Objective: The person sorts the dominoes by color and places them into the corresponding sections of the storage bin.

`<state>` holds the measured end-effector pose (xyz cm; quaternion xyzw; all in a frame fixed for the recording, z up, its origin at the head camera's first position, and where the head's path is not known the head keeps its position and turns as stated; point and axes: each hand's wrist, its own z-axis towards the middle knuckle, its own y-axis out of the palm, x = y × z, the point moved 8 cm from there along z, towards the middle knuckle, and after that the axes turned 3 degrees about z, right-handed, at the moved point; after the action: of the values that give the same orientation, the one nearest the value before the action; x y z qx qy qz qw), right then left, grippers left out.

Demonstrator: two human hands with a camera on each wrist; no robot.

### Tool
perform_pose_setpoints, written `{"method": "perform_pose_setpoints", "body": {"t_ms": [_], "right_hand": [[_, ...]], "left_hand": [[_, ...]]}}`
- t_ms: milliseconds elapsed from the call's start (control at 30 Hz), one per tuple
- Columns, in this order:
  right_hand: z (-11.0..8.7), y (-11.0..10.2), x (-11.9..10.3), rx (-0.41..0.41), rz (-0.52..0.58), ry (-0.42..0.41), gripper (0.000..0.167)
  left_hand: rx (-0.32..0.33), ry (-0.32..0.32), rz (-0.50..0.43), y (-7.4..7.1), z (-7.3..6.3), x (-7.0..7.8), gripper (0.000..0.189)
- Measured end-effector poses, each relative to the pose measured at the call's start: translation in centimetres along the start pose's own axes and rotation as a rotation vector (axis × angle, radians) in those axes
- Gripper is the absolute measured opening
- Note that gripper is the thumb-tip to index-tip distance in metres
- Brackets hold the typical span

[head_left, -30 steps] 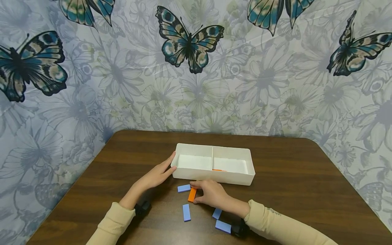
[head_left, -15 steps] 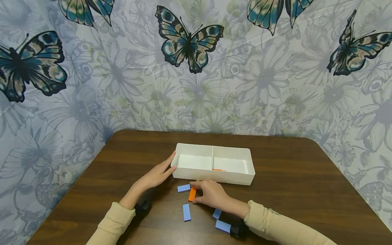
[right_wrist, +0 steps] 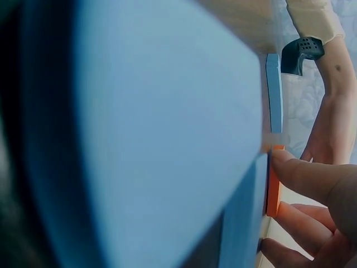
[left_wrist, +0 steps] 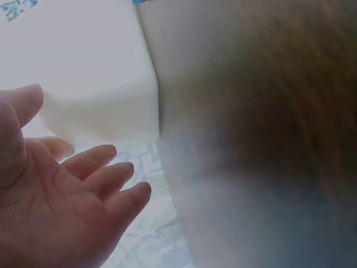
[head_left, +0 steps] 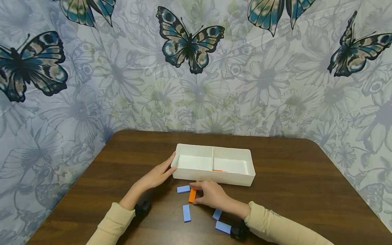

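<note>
My right hand (head_left: 212,195) pinches an orange block (head_left: 192,196) between thumb and fingertips, low over the table in front of the white box. In the right wrist view the thumb is on one end of that orange block (right_wrist: 274,187) and a finger on the other. My left hand (head_left: 156,175) rests against the left end of the two-compartment white box (head_left: 214,175), fingers extended. The left wrist view shows its thumb near the box wall (left_wrist: 111,111). Beside the pinched block lie two blue blocks, one upper left (head_left: 183,189) and one below (head_left: 186,213).
Two more blue blocks, one (head_left: 217,214) partly under the right forearm and one (head_left: 223,227) by the black wrist camera (head_left: 240,231), lie to the right. A sliver of orange (head_left: 218,170) shows inside the box's right compartment. Patterned cloth (head_left: 196,102) hangs behind the brown table (head_left: 291,163).
</note>
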<state>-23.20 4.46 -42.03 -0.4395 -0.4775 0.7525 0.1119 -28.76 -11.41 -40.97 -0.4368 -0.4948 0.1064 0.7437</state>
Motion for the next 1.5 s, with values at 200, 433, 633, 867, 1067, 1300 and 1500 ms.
{"method": "perform_pose_setpoints", "body": {"t_ms": [200, 433, 633, 867, 1067, 1300, 1500], "right_hand": [[-0.1, 0.0, 0.2, -0.007, 0.048, 0.004, 0.056], [-0.1, 0.1, 0.4, -0.013, 0.077, 0.008, 0.056], [-0.2, 0.0, 0.4, -0.024, 0.148, 0.019, 0.056], [-0.6, -0.8, 0.3, -0.028, 0.212, 0.018, 0.057], [-0.7, -1.5, 0.9, -0.034, 0.376, 0.030, 0.057], [-1.1, -2.5, 1.2, -0.025, 0.527, 0.035, 0.056], [-1.7, -4.2, 1.3, -0.003, 0.597, 0.037, 0.055]], "left_hand": [[-0.004, -0.004, -0.005, 0.0, 0.0, 0.0, 0.067], [-0.004, -0.012, -0.010, 0.0, 0.0, -0.1, 0.067], [-0.002, -0.002, -0.007, 0.2, 0.1, -0.2, 0.067], [-0.006, -0.013, -0.009, 0.1, 0.0, -0.1, 0.067], [-0.004, -0.017, 0.000, 0.0, 0.0, -0.2, 0.067], [-0.002, -0.003, 0.012, 0.0, 0.2, 0.0, 0.067], [-0.001, 0.004, 0.020, 0.0, 0.2, 0.1, 0.067]]}}
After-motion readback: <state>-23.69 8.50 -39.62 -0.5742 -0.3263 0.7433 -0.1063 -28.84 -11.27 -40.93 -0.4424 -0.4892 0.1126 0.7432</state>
